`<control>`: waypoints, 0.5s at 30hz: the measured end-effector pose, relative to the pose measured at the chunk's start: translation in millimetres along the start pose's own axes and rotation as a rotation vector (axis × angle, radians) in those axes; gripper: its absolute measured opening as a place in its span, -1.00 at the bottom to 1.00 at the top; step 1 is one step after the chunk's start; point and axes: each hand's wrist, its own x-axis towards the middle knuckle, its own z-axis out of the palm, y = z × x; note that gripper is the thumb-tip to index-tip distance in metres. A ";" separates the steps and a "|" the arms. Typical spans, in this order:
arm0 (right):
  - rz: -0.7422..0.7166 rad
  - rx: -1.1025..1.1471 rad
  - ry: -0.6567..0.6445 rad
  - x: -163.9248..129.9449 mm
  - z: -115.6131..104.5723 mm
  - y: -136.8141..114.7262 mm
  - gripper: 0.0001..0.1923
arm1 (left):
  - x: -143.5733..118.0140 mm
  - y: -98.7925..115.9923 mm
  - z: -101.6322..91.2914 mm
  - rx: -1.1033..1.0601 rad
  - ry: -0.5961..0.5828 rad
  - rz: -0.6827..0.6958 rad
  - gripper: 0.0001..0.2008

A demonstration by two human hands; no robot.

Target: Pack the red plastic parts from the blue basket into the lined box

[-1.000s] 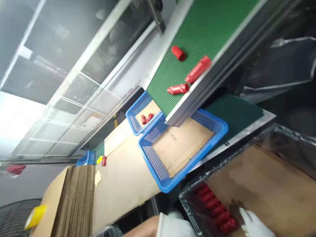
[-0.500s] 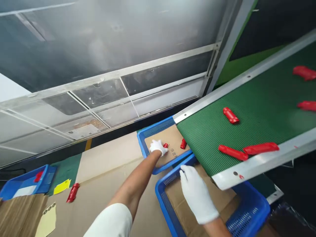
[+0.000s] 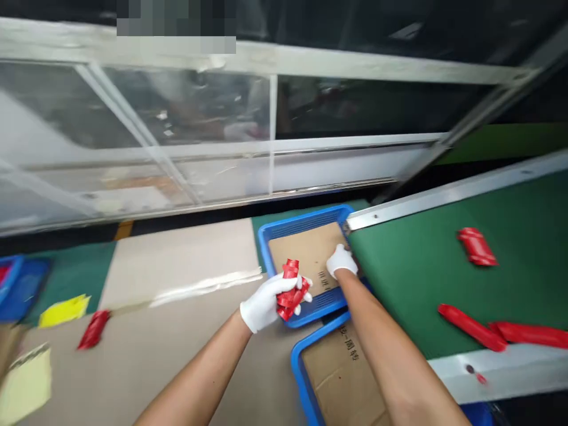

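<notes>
Red packets (image 3: 291,270), two short ones laid together at a slant, sit in the left hand (image 3: 262,303), held over the near left side of the far blue basket (image 3: 317,312). That hand's gloved fingers curl round them from below, the thumb across the top. At the basket's right side, beside the end of the green belt (image 3: 399,266), the right hand (image 3: 341,261) is low over the cardboard sheet (image 3: 306,248); its fingers point away, so I cannot tell whether they pinch anything.

Rounded and slick-looking, the pair could slide apart and drop if the left grip slackens or the wrist knocks the rim. If the belt runs, the longer red packets (image 3: 473,327) by its near rail could tumble off the end against the right forearm.

Half a second earlier, the left hand was spread down in this basket beside one packet, with another near the belt; now it holds two. The right hand, then over the near blue basket (image 3: 302,381), has crossed to the far one.
</notes>
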 end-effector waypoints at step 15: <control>-0.664 0.954 -0.728 -259.4 117.0 -49.8 -0.71 | -190.2 -106.0 13.2 -1.310 0.554 0.258 -0.75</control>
